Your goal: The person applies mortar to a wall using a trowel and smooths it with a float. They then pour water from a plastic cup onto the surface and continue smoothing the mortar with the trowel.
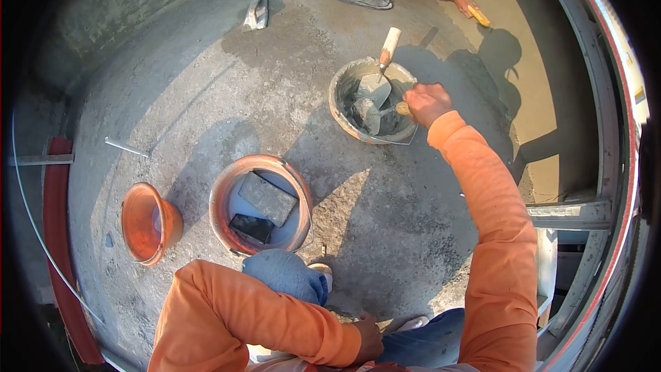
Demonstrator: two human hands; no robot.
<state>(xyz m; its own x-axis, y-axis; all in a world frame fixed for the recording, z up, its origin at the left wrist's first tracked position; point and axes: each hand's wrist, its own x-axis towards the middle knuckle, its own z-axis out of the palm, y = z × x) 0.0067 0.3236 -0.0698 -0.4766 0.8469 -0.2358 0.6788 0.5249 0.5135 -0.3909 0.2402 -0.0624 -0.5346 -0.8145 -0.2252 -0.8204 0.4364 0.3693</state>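
Note:
My right hand (pixel 428 103) is wrapped round the handle of a trowel (pixel 370 117), whose blade sits in wet grey mortar. That mortar fills part of a round bucket (pixel 337 111) with a smeared rim. A second trowel (pixel 390 47) leans in the same bucket, its wooden handle sticking up over the far rim. Close to my body, by my bent knees, is my left hand (pixel 369 339); its fingers are mostly hidden, and no object shows in it.
An orange bucket (pixel 219 224) holds water and two dark blocks (pixel 267 197). Left of it an orange pail (pixel 165 224) lies tilted. A white rod (pixel 127 147) and a grey-stained object (pixel 257 12) are farther off. Another person's hand (pixel 463 4) holds a yellow tool (pixel 479 16) against the far-right surface.

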